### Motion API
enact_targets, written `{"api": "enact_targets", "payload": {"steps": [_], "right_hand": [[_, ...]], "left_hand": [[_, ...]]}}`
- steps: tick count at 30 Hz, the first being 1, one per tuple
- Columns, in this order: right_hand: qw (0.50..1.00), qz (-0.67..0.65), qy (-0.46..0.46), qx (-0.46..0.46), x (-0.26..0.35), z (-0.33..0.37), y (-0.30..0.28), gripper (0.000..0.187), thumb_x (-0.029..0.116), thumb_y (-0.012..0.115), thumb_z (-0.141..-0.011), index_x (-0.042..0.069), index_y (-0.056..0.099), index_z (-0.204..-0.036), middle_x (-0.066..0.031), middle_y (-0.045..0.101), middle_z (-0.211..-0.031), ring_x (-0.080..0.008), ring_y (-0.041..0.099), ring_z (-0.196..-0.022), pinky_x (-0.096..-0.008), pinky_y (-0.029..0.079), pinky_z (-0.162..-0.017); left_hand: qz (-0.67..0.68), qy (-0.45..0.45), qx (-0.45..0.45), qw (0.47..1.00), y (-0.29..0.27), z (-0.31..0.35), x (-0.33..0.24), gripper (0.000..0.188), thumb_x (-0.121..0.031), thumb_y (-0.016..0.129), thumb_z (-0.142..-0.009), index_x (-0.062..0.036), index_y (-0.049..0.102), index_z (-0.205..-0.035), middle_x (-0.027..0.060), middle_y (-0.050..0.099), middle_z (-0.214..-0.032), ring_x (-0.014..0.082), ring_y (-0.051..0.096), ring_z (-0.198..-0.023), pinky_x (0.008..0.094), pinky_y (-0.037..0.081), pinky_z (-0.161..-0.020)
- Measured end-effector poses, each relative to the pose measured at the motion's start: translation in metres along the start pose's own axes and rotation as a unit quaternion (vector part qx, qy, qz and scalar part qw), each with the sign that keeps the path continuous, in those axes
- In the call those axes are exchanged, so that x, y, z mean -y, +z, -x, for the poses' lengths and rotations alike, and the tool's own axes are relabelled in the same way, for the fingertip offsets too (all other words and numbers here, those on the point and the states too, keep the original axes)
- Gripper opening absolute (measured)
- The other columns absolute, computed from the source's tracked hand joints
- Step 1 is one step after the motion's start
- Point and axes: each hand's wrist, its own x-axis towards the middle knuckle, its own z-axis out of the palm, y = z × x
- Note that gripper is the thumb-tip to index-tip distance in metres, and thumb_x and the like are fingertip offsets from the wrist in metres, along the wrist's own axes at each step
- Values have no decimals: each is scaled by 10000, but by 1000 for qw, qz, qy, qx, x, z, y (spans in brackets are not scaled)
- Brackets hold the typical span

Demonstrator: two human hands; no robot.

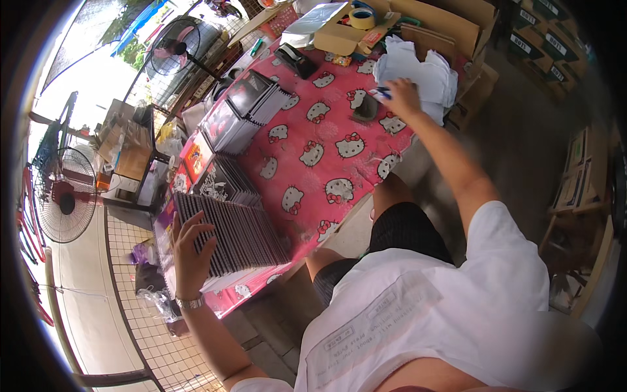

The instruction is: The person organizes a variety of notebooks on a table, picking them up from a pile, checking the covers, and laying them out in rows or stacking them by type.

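My left hand (192,251) is at the near left of the table, fingers apart, against the outer side of a tall stack of spiral-bound notebooks (238,238). I cannot tell how firmly it touches them. My right hand (403,98) reaches to the far right, closed on a slim blue-and-white pen-like item (383,93). Beneath and beside that hand spreads a pile of white paper pieces (418,68). A dark grey block (364,109) lies just nearer to me. More notebook stacks (225,124) run along the table's left side.
A pink cat-patterned cloth (307,176) covers the table. Toward the back are a black tape dispenser (295,61), an open cardboard box (418,19) and a yellow tape roll (362,18). Fans (65,196) stand at left; stacked cartons (548,46) are at far right.
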Motion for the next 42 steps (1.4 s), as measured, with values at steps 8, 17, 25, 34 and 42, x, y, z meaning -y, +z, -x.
{"api": "enact_targets", "payload": {"steps": [8,17,25,34,42], "right_hand": [[988,67,23,-138,37,12,33,376,276,722,-790,104,614,-1106,-81,596,-1047,-287,538,-1061,-445,415,-918],[978,-165,-48,122,81,32,49,301,185,703,-812,45,519,-1005,-162,630,-896,-361,612,-884,-457,492,-754],[978,-50,-18,201,-38,-24,15,273,237,689,-789,116,604,-1019,-210,171,-1560,-556,252,-1338,-609,244,-1096],[956,82,-179,219,-57,11,38,326,224,681,-809,91,568,-1084,-174,379,-1437,-420,403,-1240,-558,366,-1007],[983,-41,-5,177,-86,-56,66,212,40,664,-714,48,526,-875,-169,599,-862,-337,586,-830,-422,471,-768]], "left_hand": [[-53,-5,32,998,-18,2,-4,193,-181,716,-755,-141,686,-942,50,611,-1275,436,238,-1410,566,161,-1142],[-5,-25,11,1000,-11,-14,-9,212,-216,729,-732,-143,698,-929,52,634,-1222,439,264,-1400,582,157,-1141],[29,-66,16,997,-24,-21,-8,210,-254,754,-718,-178,712,-908,2,650,-1193,405,290,-1398,574,130,-1149],[64,-107,4,992,-32,-11,6,194,-285,724,-784,-201,696,-956,-39,650,-1204,357,243,-1433,528,89,-1169],[175,-79,-57,980,-33,0,13,161,-218,698,-814,-166,683,-966,-6,646,-1218,354,288,-1417,530,89,-1167]]}}
